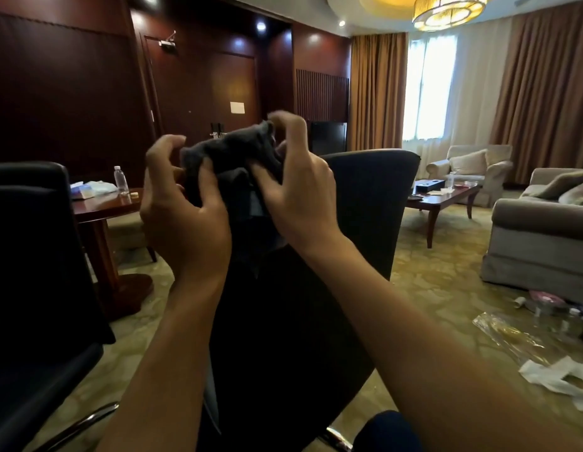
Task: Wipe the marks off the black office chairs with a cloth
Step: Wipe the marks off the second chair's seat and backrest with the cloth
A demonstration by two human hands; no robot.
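Both forearms are bare from the bottom edge of the view up to the wrists, with no sleeve showing on either. The left hand (185, 220) and the right hand (299, 197) wear no gloves, rings, watch or bracelet. The fingernails are short and unpainted where they can be made out.

No legible text anywhere, even on the white door notice (237, 107).
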